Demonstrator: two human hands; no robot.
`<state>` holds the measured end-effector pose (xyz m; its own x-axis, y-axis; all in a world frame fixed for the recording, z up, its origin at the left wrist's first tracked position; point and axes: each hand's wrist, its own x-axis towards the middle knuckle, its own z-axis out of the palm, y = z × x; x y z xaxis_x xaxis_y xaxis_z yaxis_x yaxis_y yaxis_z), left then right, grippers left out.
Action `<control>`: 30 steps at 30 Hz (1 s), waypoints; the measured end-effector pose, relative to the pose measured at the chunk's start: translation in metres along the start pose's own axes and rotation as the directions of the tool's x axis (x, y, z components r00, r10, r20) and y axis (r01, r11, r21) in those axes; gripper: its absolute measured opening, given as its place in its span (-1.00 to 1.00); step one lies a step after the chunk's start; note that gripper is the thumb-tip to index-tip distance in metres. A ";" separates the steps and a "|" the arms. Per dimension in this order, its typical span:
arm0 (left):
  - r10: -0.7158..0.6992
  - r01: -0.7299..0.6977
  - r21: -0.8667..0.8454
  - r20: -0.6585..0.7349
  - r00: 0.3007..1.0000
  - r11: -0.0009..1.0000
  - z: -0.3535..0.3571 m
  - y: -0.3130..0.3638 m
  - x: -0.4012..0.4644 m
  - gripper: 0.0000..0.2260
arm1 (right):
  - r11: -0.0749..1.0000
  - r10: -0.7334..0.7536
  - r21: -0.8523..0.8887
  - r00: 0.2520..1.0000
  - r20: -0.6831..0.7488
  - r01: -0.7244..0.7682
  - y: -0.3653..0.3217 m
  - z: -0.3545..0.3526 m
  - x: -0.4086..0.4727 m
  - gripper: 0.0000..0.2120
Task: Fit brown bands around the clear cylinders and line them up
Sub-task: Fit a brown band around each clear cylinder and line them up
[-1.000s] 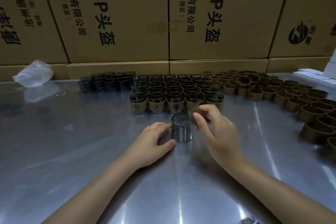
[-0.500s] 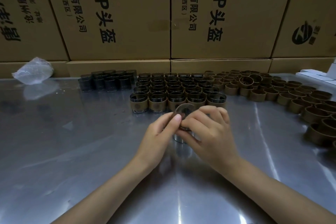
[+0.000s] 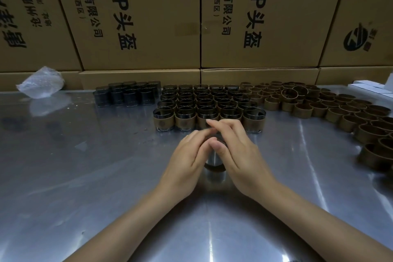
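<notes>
Black print "O-P头盔" and "科技有限公司 (西区)" on the stacked cardboard boxes [image 3: 265, 17] behind the table.

On the worktop [image 3: 74, 176], banded cylinders [image 3: 208, 106] stand in rows at centre. Left of that block sits a cluster of bare cylinders [image 3: 127, 94]; right of it, loose bands [image 3: 319, 104] spread toward the worktop's edge. In front of the block, both hands [image 3: 214, 155] close over one cylinder [image 3: 214, 160]. Behind the block, cardboard boxes [image 3: 148, 17] stand stacked; far to its left lies a plastic bag [image 3: 40, 83].

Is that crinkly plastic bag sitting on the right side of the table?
No, the plastic bag lies at the far left of the table.
</notes>
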<state>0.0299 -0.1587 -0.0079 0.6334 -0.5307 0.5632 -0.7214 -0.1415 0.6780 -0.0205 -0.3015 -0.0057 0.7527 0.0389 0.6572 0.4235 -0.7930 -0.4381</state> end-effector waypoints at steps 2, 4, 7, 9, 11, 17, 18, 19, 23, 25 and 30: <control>-0.018 0.013 -0.114 -0.046 0.999 0.993 0.002 0.001 0.000 -0.65 | 1.000 -0.017 0.000 1.000 0.021 0.017 0.000 0.000 0.000 -0.47; -0.036 0.019 -0.182 -0.093 0.995 0.983 0.002 0.002 0.001 -0.68 | 0.999 -0.035 0.011 0.999 0.025 0.035 0.001 0.001 0.000 -0.51; -0.044 0.026 -0.159 -0.113 0.993 0.987 0.004 -0.001 0.001 -0.51 | 0.994 -0.002 0.110 0.998 -0.068 0.009 0.004 0.004 0.001 -0.62; -0.108 0.105 -0.085 -0.035 0.993 0.991 0.007 -0.003 0.000 -0.34 | 0.973 0.094 0.224 0.983 -0.159 -0.057 0.008 0.006 0.003 -0.69; -0.197 0.203 -0.069 0.082 0.977 0.977 0.011 -0.006 0.001 -0.27 | 0.944 0.206 0.297 0.958 -0.201 -0.141 0.013 0.007 0.004 -0.72; -0.315 0.339 -0.101 0.197 0.928 0.935 0.016 -0.013 0.005 -0.15 | 0.890 0.361 0.349 0.921 -0.147 -0.293 0.019 0.014 0.003 -0.71; -0.299 0.327 -0.132 0.195 0.934 0.936 0.016 -0.013 0.006 -0.23 | 0.884 0.368 0.358 0.920 -0.134 -0.302 0.019 0.015 0.004 -0.71; -0.281 0.313 -0.159 0.193 0.940 0.936 0.016 -0.014 0.007 -0.34 | 0.870 0.377 0.384 0.919 -0.115 -0.309 0.018 0.015 0.004 -0.71; -0.295 0.330 -0.209 0.185 0.938 0.921 0.015 -0.015 0.009 -0.60 | 0.831 0.398 0.426 0.918 -0.002 -0.359 0.021 0.016 0.004 -0.71; -0.308 0.348 -0.233 0.190 0.932 0.908 0.013 -0.013 0.009 -0.68 | 0.808 0.403 0.435 0.911 0.083 -0.397 0.025 0.016 0.004 -0.66; -0.345 0.388 -0.264 0.196 0.918 0.883 0.012 -0.017 0.010 -0.79 | 0.791 0.457 0.324 0.854 0.250 -0.518 0.035 0.011 0.004 -0.19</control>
<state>0.0455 -0.1722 -0.0198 0.7755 -0.6019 0.1905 -0.3173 -0.1107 0.9418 0.0033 -0.3226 -0.0248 0.9620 -0.1770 0.2079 0.1087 -0.4505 -0.8862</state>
